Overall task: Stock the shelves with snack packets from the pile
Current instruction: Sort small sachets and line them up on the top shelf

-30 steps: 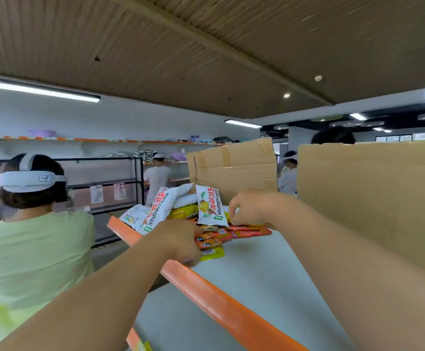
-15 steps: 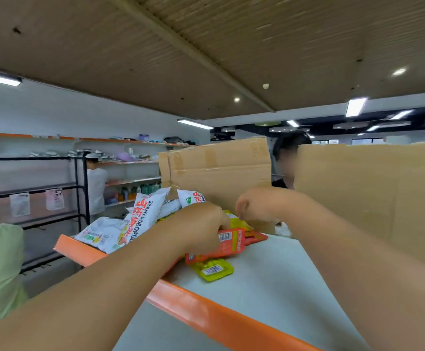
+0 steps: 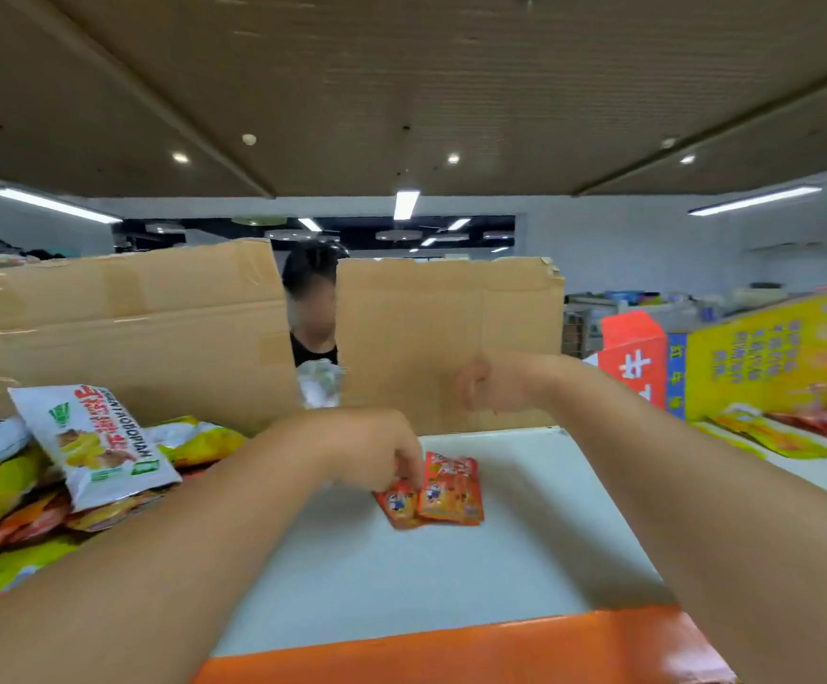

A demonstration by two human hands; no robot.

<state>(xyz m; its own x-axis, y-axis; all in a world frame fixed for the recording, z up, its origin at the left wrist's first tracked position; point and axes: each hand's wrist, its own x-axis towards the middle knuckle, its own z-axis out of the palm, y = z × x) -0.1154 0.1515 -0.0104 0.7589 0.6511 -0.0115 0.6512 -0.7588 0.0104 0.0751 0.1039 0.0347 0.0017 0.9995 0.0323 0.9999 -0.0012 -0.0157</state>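
On the white shelf top (image 3: 451, 575) lie two small orange-red snack packets (image 3: 446, 491), side by side. My left hand (image 3: 377, 446) reaches over them and its fingertips pinch their near-left edge. My right hand (image 3: 488, 385) hovers above the shelf further back, fingers curled into a loose fist, nothing visible in it. The pile of snack packets (image 3: 91, 446), white, yellow and orange, is heaped at the left end of the shelf.
Two upright cardboard sheets (image 3: 145, 333) wall off the shelf's back, with a person (image 3: 313, 308) visible through the gap. An orange lip (image 3: 451, 654) runs along the front edge. Colourful cartons (image 3: 766, 353) and more packets (image 3: 771, 436) sit at the right.
My view has swung right, away from the pile. My left hand has carried the orange packets from the pile to the open middle of the shelf. My right hand has lifted off the pile.
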